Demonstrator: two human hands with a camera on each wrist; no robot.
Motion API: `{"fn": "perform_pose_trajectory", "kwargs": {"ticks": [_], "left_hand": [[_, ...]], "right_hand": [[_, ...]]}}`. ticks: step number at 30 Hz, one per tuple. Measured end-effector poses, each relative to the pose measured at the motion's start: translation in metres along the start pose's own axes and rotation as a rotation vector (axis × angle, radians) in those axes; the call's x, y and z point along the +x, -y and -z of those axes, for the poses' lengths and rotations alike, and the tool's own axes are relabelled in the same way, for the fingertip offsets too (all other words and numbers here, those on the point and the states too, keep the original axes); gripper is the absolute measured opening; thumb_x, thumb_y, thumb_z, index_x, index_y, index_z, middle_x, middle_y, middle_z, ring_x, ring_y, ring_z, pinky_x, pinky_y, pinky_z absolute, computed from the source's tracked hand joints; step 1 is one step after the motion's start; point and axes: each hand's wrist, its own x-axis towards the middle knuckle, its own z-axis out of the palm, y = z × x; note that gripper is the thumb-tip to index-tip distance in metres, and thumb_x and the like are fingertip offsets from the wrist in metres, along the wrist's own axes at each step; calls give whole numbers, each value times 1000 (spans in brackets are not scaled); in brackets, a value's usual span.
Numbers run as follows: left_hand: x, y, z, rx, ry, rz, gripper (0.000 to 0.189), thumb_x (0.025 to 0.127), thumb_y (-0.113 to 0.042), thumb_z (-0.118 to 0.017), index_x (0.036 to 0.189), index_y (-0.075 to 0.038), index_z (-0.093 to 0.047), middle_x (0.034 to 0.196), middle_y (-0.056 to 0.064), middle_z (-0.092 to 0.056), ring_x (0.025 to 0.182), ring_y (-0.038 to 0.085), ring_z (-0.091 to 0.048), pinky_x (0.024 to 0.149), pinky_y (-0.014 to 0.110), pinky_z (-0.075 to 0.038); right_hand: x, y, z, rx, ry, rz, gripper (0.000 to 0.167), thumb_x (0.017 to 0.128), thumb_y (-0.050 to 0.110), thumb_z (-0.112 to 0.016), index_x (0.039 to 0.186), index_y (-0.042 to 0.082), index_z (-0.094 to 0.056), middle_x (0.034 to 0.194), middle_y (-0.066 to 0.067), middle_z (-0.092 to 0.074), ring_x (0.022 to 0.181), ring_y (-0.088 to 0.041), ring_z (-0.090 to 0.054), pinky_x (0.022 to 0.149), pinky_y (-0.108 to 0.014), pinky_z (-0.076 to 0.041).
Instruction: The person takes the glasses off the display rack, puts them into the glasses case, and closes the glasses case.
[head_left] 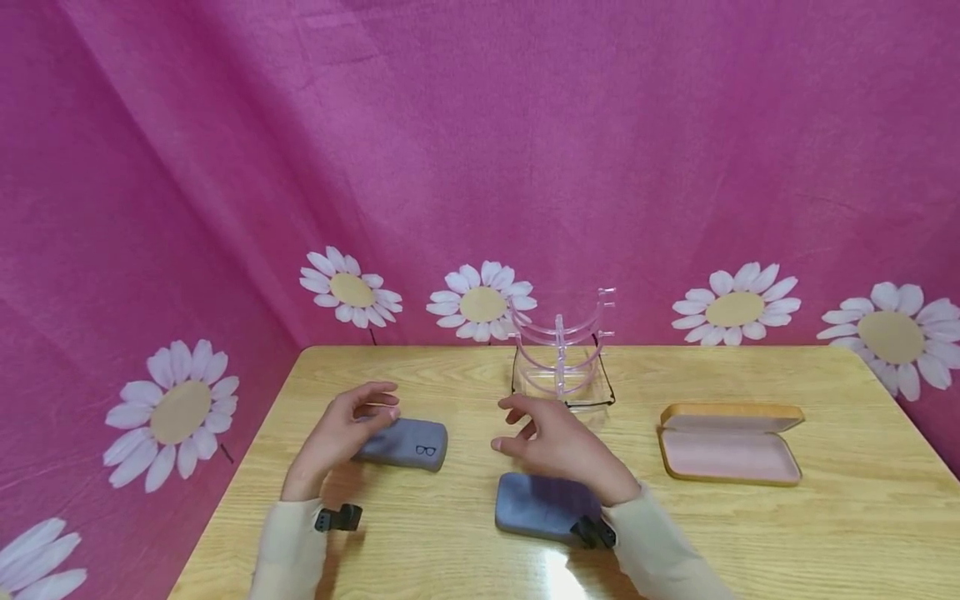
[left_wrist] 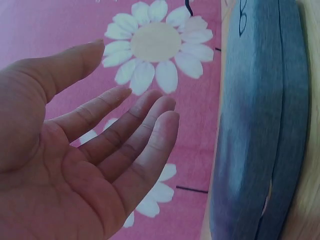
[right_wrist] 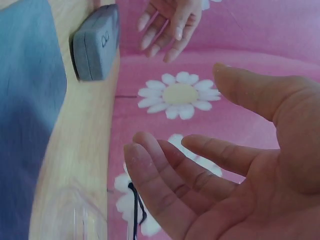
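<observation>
In the head view my left hand [head_left: 347, 429] hovers over the left end of a grey glasses case [head_left: 408, 443] marked with a small pair of glasses. Its fingers are loosely bent with nothing between them, and the left wrist view shows the closed case [left_wrist: 255, 120] beside the hand. My right hand [head_left: 551, 442], likewise holding nothing, is above a blue-grey glasses case [head_left: 540, 504] lying closed near the front. The right forearm and its wrist camera cover part of that case. Behind the right hand, black-framed glasses [head_left: 592, 403] sit at the foot of a clear display stand [head_left: 560, 350].
On the right of the wooden table [head_left: 847, 533], a yellow-brown glasses case [head_left: 731, 479] lies open, showing its pale pink lining. A pink curtain [head_left: 480, 150] with large daisies hangs along the back and left side.
</observation>
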Motion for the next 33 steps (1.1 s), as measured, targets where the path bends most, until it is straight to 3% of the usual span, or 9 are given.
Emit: {"fn": "perform_pose_trajectory", "kwargs": {"ticks": [7, 15, 22, 33], "left_hand": [[0, -7, -14, -27, 16, 6, 45, 90, -22, -71, 132, -15, -58, 125, 17, -64, 109, 24, -66, 84, 24, -54], [5, -12, -31, -9, 21, 3, 44, 90, -27, -71, 132, -19, -58, 124, 13, -65, 113, 22, -64, 95, 38, -56], [6, -19, -41, -24, 33, -26, 45, 91, -23, -70, 134, -20, -57, 124, 12, -65, 111, 21, -65, 91, 34, -57], [14, -26, -57, -28, -19, -44, 44, 90, -29, -71, 132, -22, -59, 121, 4, -66, 114, 22, -64, 86, 32, -58]], "right_hand": [[-14, -16, 22, -26, -76, -6, 45, 86, 28, -74, 127, 11, -63, 106, -8, -70, 82, -12, -66, 78, -34, -55], [-23, -32, 40, -47, -130, -10, 42, 87, 21, -73, 124, 6, -63, 104, -12, -71, 81, -14, -67, 74, -29, -55], [-29, -43, 55, -67, -181, 0, 41, 87, 19, -73, 123, 2, -63, 103, -17, -71, 80, -17, -68, 71, -28, -56], [-35, -58, 74, -93, -251, -59, 42, 87, 21, -73, 124, 4, -63, 105, -18, -71, 83, -20, -70, 68, -27, -54]]}}
